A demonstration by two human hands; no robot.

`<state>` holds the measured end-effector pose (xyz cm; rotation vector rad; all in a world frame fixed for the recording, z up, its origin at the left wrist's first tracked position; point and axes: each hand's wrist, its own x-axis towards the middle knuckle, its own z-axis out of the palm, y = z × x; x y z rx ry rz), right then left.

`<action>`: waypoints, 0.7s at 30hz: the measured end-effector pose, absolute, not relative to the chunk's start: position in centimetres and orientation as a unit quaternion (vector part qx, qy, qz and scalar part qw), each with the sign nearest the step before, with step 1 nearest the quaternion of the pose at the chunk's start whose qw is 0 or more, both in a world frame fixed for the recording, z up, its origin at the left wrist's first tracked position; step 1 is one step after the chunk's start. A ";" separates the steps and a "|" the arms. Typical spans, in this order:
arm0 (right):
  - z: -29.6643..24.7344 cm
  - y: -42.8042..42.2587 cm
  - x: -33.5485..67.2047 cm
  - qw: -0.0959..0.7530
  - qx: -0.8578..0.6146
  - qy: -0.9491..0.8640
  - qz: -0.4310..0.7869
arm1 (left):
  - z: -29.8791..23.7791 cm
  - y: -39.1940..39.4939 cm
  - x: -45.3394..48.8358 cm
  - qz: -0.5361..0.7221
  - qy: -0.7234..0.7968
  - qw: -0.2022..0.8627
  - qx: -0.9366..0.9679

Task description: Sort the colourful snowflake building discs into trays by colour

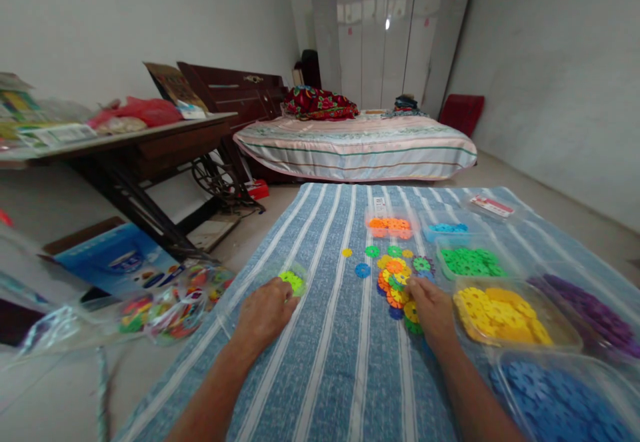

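Note:
My left hand is closed, its knuckles up, at the edge of several lime-green notched plastic discs in a clear shallow container. Whatever its fingers may hold is hidden. My right hand has its fingers drawn together at the right side of a mixed pile of notched discs, in orange, yellow, green, blue and purple. I cannot make out what lies between those fingertips. Loose around the pile are a blue disc, a green disc and a small yellow disc.
Clear tubs of sorted discs stand along the right: orange, light blue, green, yellow, purple and dark blue. Under them lies a striped cloth. Beyond are a bed and a sewing table.

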<state>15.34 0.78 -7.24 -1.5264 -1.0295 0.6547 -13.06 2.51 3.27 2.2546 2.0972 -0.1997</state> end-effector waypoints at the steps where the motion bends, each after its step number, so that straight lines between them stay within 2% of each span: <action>1: -7.1 0.8 15.3 0.559 -0.648 -0.437 0.276 | 3.2 2.7 -12.8 -0.061 0.675 0.028 0.735; 11: -7.0 1.0 15.0 0.568 -0.639 -0.441 0.273 | 3.1 4.4 -8.5 -0.017 0.678 -0.002 0.735; 16: -7.5 1.3 14.8 0.569 -0.636 -0.446 0.271 | 1.0 3.4 -4.9 0.131 0.636 -0.079 0.757; 19: -7.6 1.4 14.7 0.574 -0.635 -0.442 0.269 | -1.0 4.2 -2.4 0.164 0.570 -0.049 0.804; 21: -7.6 1.4 14.6 0.575 -0.634 -0.441 0.270 | -2.1 5.8 -1.1 0.147 0.587 -0.022 0.796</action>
